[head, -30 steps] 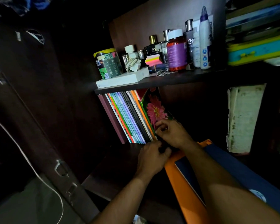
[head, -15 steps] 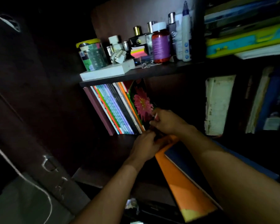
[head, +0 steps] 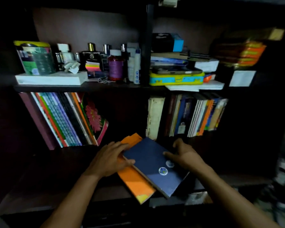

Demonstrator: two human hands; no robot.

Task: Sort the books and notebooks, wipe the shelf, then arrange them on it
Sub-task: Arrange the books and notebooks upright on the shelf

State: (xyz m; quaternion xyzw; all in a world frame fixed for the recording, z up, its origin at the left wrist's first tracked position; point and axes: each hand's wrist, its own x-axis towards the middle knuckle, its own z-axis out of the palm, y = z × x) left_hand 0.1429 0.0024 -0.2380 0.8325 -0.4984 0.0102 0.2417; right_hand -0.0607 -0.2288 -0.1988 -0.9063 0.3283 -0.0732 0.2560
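Both hands are on a small stack lying flat at the front of the lower shelf point(head: 53, 163): a dark blue book point(head: 152, 163) on top of an orange notebook point(head: 135, 180), both jutting out past the shelf's front edge toward the camera. The left hand point(head: 109, 160) holds the stack's left side, fingers curved over the far corner of the orange notebook and thumb pressed on the blue cover's left edge — its grip is closed on the books. The right hand point(head: 183, 155) sits at the blue book's right side, thumb laid across the cover and fingers curled over the far edge; in the dim light it looks to be gripping that edge, though the fingertips are lost in shadow.

Behind and to the left, a row of thin notebooks point(head: 64, 119) leans to the left in the left compartment, ending in a flower-covered notebook point(head: 95, 117). In the right compartment stands a worn white book point(head: 155, 117) with more upright books point(head: 199, 116) beside it.

On the upper shelf point(head: 115, 87) are a printed tin point(head: 35, 58), a flat white box point(head: 51, 79), perfume bottles point(head: 90, 56), a red jar with a purple label point(head: 115, 66) and a white bottle point(head: 136, 66) — and, past the divider, a yellow and blue case point(head: 176, 79) under stacked papers.
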